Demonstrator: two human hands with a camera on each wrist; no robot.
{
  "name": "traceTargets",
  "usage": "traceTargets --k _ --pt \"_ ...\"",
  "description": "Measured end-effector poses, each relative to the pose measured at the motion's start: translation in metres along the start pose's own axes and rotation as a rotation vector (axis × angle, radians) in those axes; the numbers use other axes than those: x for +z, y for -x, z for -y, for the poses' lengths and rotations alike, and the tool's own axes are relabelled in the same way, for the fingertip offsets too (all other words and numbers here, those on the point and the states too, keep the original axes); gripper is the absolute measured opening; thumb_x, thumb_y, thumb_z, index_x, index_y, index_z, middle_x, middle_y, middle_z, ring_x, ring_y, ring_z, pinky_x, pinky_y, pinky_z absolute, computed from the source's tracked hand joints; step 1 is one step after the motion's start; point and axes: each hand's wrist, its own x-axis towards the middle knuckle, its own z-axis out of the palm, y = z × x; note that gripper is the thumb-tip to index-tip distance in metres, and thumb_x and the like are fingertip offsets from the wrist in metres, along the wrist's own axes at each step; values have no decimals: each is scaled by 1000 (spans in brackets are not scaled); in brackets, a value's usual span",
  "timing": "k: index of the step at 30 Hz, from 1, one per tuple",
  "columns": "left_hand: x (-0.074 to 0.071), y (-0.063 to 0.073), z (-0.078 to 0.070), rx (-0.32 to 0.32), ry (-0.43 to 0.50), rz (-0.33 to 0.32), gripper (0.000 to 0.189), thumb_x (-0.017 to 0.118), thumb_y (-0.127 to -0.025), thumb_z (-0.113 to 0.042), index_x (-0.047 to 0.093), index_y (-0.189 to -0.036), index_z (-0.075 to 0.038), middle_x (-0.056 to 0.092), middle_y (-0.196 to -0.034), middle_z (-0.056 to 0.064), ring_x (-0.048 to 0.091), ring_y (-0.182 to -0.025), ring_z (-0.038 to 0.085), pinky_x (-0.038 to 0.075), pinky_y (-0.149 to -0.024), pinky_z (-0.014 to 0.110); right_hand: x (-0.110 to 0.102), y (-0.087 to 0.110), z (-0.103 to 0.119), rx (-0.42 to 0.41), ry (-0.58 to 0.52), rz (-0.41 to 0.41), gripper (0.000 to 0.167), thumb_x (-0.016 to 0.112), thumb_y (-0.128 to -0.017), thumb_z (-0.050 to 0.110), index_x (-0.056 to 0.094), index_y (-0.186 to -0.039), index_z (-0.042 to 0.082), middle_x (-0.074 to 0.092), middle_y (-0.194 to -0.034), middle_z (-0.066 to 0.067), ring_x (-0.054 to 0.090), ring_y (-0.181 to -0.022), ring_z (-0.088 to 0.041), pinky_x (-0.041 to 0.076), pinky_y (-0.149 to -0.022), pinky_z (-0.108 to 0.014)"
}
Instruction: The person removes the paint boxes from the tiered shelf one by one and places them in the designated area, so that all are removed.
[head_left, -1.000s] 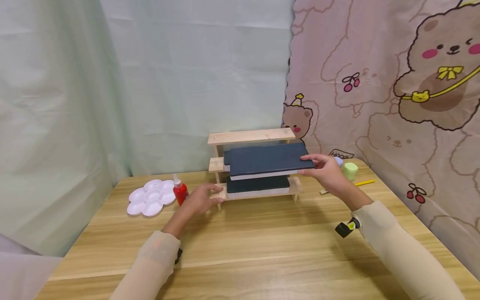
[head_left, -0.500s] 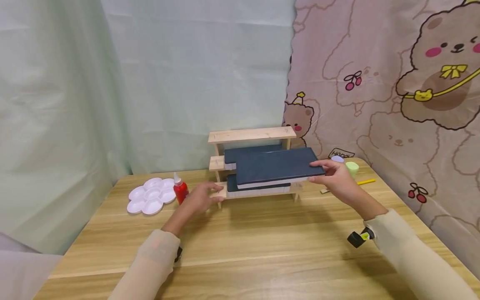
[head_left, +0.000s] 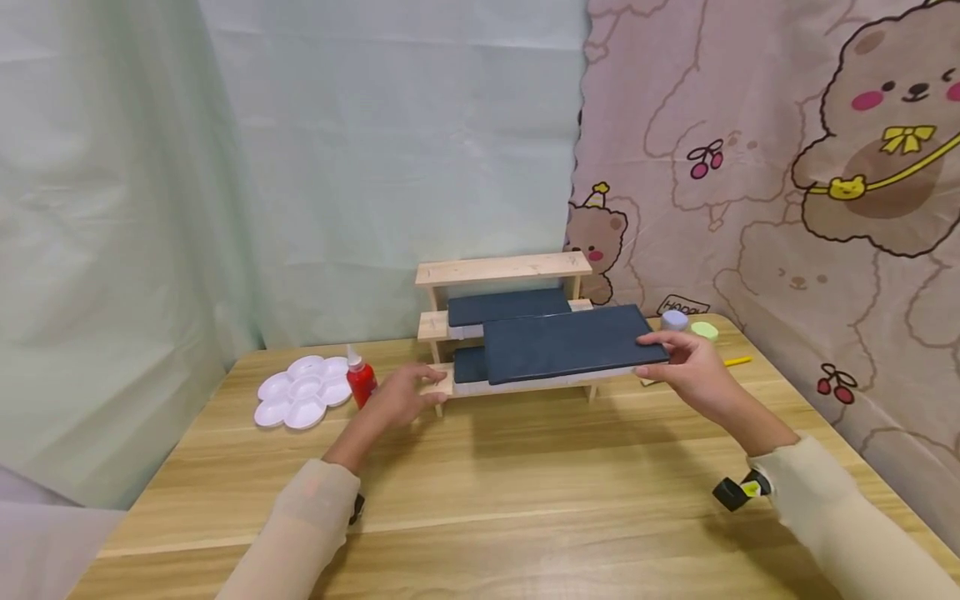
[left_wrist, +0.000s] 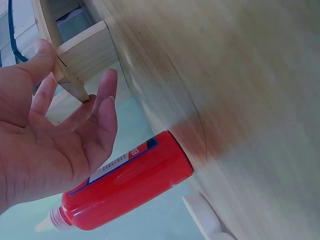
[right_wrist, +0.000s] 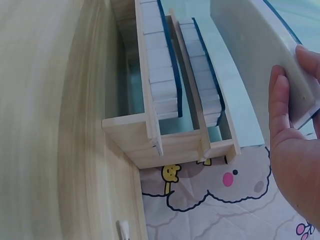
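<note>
In the head view my right hand (head_left: 693, 375) pinches the right end of a flat box with a dark blue lid (head_left: 570, 342) and white sides. It is held in front of a tiered wooden rack (head_left: 502, 268), overlapping its lower steps. My left hand (head_left: 405, 396) grips the left end of the rack's lowest shelf, thumb on top in the left wrist view. A similar box (head_left: 510, 307) lies on the middle tier; another (head_left: 470, 365) sits on the lowest, partly hidden. The right wrist view shows the held box's pale underside (right_wrist: 255, 50), apart from the rack.
A red squeeze bottle (head_left: 362, 383) stands right beside my left hand, with a white flower-shaped palette (head_left: 303, 392) farther left. Behind my right hand are a purple tub (head_left: 674, 321), a green tub (head_left: 704, 332) and a yellow stick (head_left: 738, 362). Curtains enclose the table's back and right.
My right hand has moved the held box right and toward me, away from above the rack, uncovering the box on the middle tier. My left hand stays on the rack.
</note>
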Motion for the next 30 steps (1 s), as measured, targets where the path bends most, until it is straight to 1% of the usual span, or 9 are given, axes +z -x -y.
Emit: traceTargets --k 3,6,10,16,19,21,23,26,30 --pt "0 0 0 -9 3 4 45 75 -89 -25 66 -132 -14 57 -140 14 47 -133 37 40 -107 55 -3 3 0 -5 -21 11 38 74 -81 -11 75 -106 19 49 -87 -5 48 -63 -5 56 -65 -22" --pt "-1 -1 1 -5 2 -1 44 75 -89 -24 66 -131 -14 57 -139 14 47 -133 37 40 -107 55 -7 6 -1 -12 -32 23 39 73 -82 -12 74 -107 18 47 -94 -7 49 -65 -4 56 -66 -22" --pt "-1 0 1 8 -1 -4 45 76 -88 -25 66 -130 -12 58 -139 15 48 -132 37 40 -108 55 -11 11 -1 -18 -26 30 39 72 -82 -12 74 -107 18 45 -98 -5 45 -66 -4 54 -65 -19" --pt "-1 1 0 20 -2 -8 45 76 -88 -25 66 -131 -12 58 -138 14 48 -132 37 40 -107 54 -18 20 -2 -27 -6 31 42 70 -83 -15 75 -107 19 41 -92 -2 31 -60 -10 44 -54 -19" --pt "-1 1 -1 26 1 -7 45 76 -89 -25 66 -131 -12 58 -138 14 48 -132 36 40 -108 54 -22 24 -3 -29 -18 31 44 69 -82 -16 75 -107 19 43 -88 0 31 -59 -10 46 -55 -19" --pt "-1 0 -1 26 2 -5 45 75 -89 -24 65 -132 -12 58 -139 14 48 -133 37 40 -108 54 -25 27 -4 -38 -41 36 44 69 -82 -17 75 -107 18 45 -86 1 33 -59 -10 46 -55 -19" --pt "-1 0 0 23 2 -4 45 75 -89 -24 65 -132 -12 57 -139 14 48 -133 36 40 -107 54 -27 29 -6 -55 -74 48 45 69 -81 -19 75 -108 17 49 -88 1 40 -64 -6 50 -60 -17" --pt "-1 -1 1 26 6 -2 45 75 -89 -24 65 -132 -11 58 -139 14 48 -132 37 40 -108 54 -29 32 -9 -92 -109 71 47 68 -79 -22 75 -108 14 54 -89 1 49 -70 -3 53 -63 -18" --pt "1 -1 2 22 16 2 46 75 -89 -24 65 -132 -12 58 -139 13 48 -132 36 40 -108 54 -33 36 -13 -112 -133 92 47 67 -79 -23 75 -108 12 57 -89 1 55 -75 -3 54 -65 -18"
